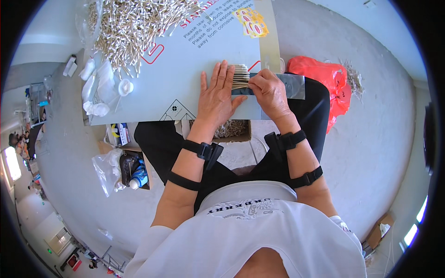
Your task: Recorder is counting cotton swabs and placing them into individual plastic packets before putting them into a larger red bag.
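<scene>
A row of cotton swabs (240,77) lies side by side on the pale board on my lap, on or partly in a flat plastic bag (295,85). My left hand (216,91) rests flat with its fingers stretched out, along the swabs' left ends. At their right ends, my right hand (270,93) is closed in a pinch, thumb and forefinger on the swabs. Its curled fingers hide part of the bag, which sticks out to the right past the board's edge. Whether the pinch also takes in the bag's plastic cannot be seen.
A big heap of loose cotton swabs (132,32) covers the board's far left, beside white plastic wraps (105,83) and a small round white container (125,87). Yellow labels (252,23) lie far right. A red bag (320,74) stands right; a box of swabs (236,130) sits beneath.
</scene>
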{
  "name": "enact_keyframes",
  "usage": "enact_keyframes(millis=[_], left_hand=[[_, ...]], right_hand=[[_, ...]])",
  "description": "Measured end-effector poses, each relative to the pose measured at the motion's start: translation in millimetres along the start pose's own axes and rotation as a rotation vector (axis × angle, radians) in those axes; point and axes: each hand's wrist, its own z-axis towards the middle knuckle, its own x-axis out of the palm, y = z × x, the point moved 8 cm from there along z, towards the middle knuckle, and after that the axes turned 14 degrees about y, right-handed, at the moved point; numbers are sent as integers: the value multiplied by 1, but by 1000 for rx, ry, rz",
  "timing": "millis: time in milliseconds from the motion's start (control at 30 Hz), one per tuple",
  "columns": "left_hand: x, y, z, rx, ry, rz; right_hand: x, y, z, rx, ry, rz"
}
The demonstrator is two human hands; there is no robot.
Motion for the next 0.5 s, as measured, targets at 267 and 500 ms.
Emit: enact_keyframes(millis=[267,500], left_hand=[[0,0,0,-3,2,-27],[1,1,0,8,-27,-16]], right_hand=[[1,6,-4,34,-44,-56],[6,-13,7,216,111,36]])
